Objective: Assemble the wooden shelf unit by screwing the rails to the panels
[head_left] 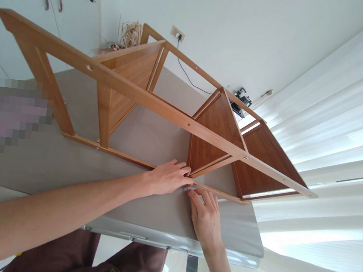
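A wooden shelf frame (pixel 152 102) lies on its side on a grey table (pixel 160 211), its shelf boards standing upright. My left hand (pixel 167 178) is closed over the frame's near lower rail (pixel 127 157), beside the corner of a shelf board (pixel 209 134). Just right of it, my right hand (pixel 205 214) pinches at the outer side of the same rail. A small, thin, dark metal piece (pixel 186 188) shows at its fingertips, close to the rail; its exact kind is too small to make out. Screw holes dot the upper rail (pixel 168 108).
White curtains (pixel 335 182) hang at the right, beyond the table's end. Behind the frame are a wall socket (pixel 178 33) with a plugged-in cord, dried plant material (pixel 130 35) and a black device (pixel 241 101). White cabinet doors (pixel 23 33) stand at the back left.
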`<state>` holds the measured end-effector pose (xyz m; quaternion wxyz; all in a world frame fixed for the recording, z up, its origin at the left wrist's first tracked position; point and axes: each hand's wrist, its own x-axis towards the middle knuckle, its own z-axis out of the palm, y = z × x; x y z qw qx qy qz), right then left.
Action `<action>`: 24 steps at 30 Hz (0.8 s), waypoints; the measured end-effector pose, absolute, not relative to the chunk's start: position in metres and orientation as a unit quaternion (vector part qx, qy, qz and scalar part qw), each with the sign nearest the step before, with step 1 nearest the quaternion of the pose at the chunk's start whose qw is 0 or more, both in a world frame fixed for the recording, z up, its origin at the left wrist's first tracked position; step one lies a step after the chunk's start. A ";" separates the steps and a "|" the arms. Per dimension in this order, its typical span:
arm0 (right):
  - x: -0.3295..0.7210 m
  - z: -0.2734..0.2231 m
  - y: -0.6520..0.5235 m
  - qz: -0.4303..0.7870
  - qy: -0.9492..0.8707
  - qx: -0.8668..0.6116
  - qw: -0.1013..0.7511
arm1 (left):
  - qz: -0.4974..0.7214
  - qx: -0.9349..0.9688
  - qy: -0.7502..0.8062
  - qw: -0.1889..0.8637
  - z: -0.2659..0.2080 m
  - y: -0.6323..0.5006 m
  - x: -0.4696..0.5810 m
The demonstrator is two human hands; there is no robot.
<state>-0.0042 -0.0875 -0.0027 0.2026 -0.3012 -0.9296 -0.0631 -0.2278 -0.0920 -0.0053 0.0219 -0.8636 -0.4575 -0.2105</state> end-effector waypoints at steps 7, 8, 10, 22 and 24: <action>-0.007 -0.001 -0.083 -0.095 -0.935 -0.286 0.187 | -0.213 -0.862 -0.460 0.022 -0.008 -0.091 -0.227; -0.006 -0.001 -0.083 -0.099 -0.936 -0.285 0.182 | -0.214 -0.861 -0.460 0.022 -0.008 -0.090 -0.227; -0.006 -0.001 -0.083 -0.106 -0.938 -0.283 0.173 | -0.217 -0.860 -0.461 0.022 -0.009 -0.090 -0.228; -0.012 0.007 -0.086 -0.144 -0.941 -0.263 0.156 | -0.212 -0.859 -0.465 0.018 -0.007 -0.092 -0.228; -0.013 0.008 -0.085 -0.140 -0.941 -0.264 0.156 | -0.209 -0.860 -0.466 0.018 -0.007 -0.092 -0.228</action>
